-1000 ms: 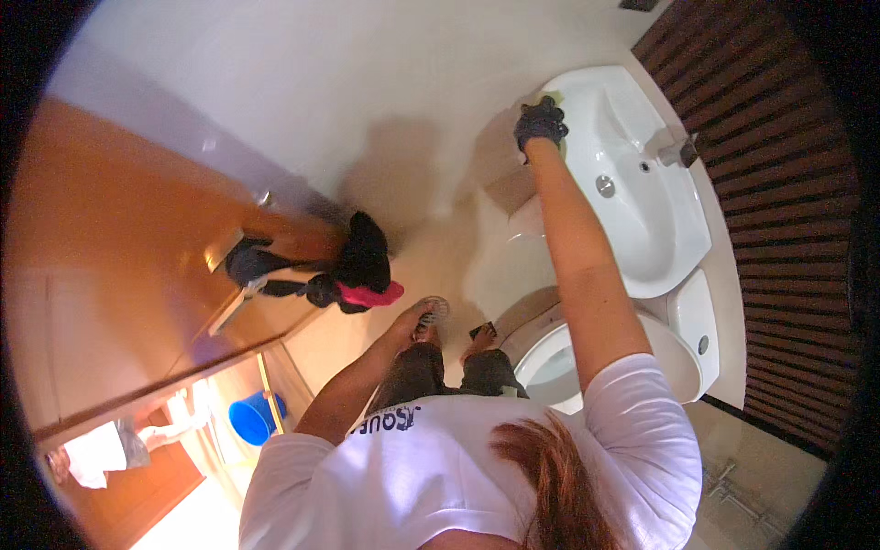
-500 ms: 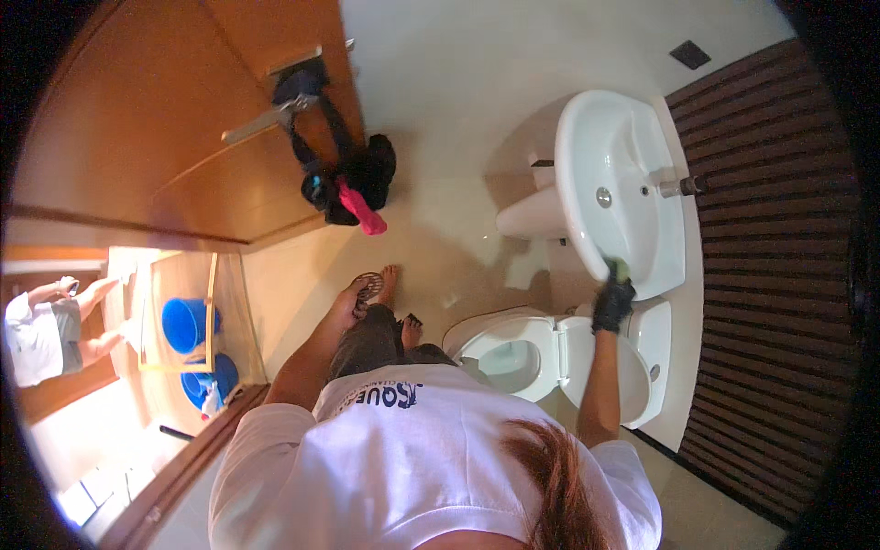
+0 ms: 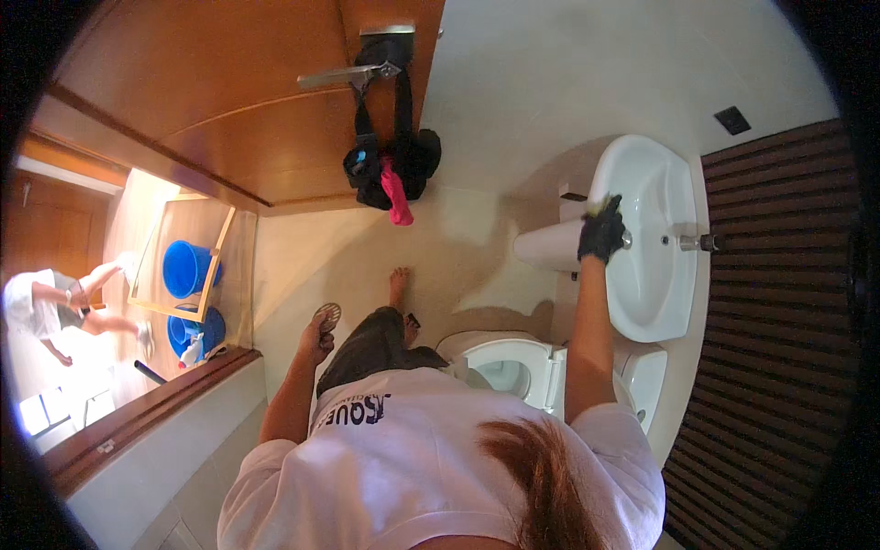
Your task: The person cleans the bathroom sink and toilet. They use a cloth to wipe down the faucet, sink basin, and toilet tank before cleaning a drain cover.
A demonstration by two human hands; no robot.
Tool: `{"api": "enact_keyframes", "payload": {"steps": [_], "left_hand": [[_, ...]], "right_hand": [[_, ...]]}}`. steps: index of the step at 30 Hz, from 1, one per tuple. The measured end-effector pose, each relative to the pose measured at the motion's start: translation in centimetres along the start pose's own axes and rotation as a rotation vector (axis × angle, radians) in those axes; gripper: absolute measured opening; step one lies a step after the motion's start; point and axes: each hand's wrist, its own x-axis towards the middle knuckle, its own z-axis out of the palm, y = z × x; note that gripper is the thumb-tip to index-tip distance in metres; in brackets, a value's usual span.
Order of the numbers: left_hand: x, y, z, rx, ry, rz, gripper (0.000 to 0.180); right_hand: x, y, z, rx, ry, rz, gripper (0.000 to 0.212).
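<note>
My right hand (image 3: 600, 240), in a black glove, reaches over the left rim of the white washbasin (image 3: 655, 302). A yellow-green sponge (image 3: 602, 203) shows at its fingertips, mostly covered by the glove, against the rim above the pedestal (image 3: 543, 246). My bare left hand (image 3: 314, 343) hangs low on the left above the floor. Its fingers grip a round slotted drain cover (image 3: 328, 317). The faucet (image 3: 701, 243) sits at the basin's right side.
A white toilet (image 3: 504, 353) with its lid raised stands close by, nearer than the basin. A wooden door (image 3: 257, 119) carries a black bag (image 3: 394, 170) with a pink cloth (image 3: 396, 197). Beyond the doorway are blue buckets (image 3: 188, 269) and another person (image 3: 46, 302).
My right hand has moved from the basin's near end to farther along its left rim. The view has shifted, and the person beyond the doorway has changed pose. My left hand keeps the drain cover.
</note>
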Motion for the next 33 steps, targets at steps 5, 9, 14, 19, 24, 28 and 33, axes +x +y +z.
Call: {"api": "enact_keyframes", "payload": {"steps": [5, 9, 14, 19, 24, 28, 33], "left_hand": [[1.1, 2.1, 0.3, -0.034, 0.023, -0.002, 0.020], [2.9, 5.4, 2.6, 0.007, 0.025, -0.007, 0.019], [3.5, 9.7, 5.9, 0.075, 0.080, 0.039, 0.021], [7.3, 12.2, 8.7, 0.202, -0.025, 0.053, 0.020], [6.5, 11.5, 9.3, 0.233, -0.068, 0.063, 0.020], [7.0, 9.3, 7.9, 0.203, -0.141, 0.024, 0.020], [4.6, 5.0, 4.5, 0.217, -0.069, 0.053, 0.020]], "right_hand": [[11.5, -3.6, 3.9, 0.239, -0.052, 0.438, 0.078], [20.9, -1.3, 7.6, 0.333, -0.204, 0.529, 0.094], [25.0, -3.0, 8.8, -0.077, -0.153, 0.036, 0.074], [27.4, 0.7, 8.8, -0.426, -0.599, -0.383, 0.041], [14.5, -5.1, 4.4, -0.578, -0.468, -0.580, 0.025], [3.9, 0.2, 3.2, -0.516, -0.294, -0.741, 0.022], [-8.2, 10.5, -1.3, -0.048, -0.354, -0.683, 0.015]]}}
